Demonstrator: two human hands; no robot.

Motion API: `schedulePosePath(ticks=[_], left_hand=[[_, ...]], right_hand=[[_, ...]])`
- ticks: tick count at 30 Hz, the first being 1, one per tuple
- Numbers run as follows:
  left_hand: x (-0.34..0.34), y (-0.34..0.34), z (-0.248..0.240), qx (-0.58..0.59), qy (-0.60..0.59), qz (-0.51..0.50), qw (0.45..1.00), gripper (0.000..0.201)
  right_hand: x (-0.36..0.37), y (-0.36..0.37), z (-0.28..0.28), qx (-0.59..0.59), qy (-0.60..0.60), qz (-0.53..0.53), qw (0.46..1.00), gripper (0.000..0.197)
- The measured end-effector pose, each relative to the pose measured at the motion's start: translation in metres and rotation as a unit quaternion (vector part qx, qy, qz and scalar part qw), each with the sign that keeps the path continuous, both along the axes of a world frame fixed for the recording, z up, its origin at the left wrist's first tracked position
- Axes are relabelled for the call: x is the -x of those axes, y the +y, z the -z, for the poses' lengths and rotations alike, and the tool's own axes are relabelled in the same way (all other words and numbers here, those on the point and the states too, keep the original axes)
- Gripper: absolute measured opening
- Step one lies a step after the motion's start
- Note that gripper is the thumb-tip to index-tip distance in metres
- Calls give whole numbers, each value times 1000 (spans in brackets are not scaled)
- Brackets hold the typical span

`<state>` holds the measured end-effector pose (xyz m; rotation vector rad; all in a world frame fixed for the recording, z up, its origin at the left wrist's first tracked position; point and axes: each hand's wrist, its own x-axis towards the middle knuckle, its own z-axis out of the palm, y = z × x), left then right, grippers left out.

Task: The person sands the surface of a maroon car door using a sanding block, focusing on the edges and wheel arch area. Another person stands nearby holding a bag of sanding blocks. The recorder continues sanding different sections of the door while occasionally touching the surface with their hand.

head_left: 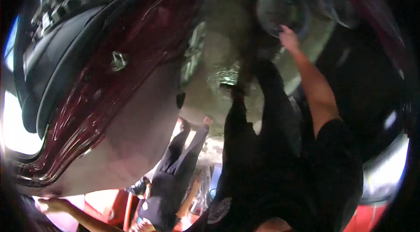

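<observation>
My right arm (317, 87) reaches forward over the floor. Its right hand (288, 38) is closed at the near rim of a round grey bucket-like container (278, 8); blur hides its exact shape. At the lower left, my left hand (52, 205) is up against the lower edge of a car's pale grey panel (135, 131), its fingers too unclear to read. Above that panel runs the car's glossy dark red bodywork (144, 26), with a small metal loop (118, 60) on it.
A second round thing (334, 4) stands beyond the container, near another dark red panel (372, 4). My dark-clad legs (240, 131) stand on a wet-looking floor (223, 52). Another person (162, 192) in dark clothes is at the lower left, by red objects (103, 203).
</observation>
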<state>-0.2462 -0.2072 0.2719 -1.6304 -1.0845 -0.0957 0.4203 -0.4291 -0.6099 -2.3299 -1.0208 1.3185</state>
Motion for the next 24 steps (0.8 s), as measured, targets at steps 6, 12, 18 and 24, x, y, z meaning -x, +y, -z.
schedulePosePath(ticks=[6, 12, 18, 24], left_hand=[[-4, 38, -20, 58, 36, -75, 995, 77], [-26, -5, 1, -3, 98, -223, 970, 57], [18, 7, -20, 35, 100, -144, 984, 56], [-17, 43, 21, 2, -157, -1, 988, 49]], right_hand=[[-98, -78, 271, -9, -274, -311, 910, 41], [-113, -27, 375, 42, -236, -215, 947, 40], [-101, -19, 319, 28, -181, -149, 972, 44], [8, 0, 92, -27, 140, 167, 976, 42]])
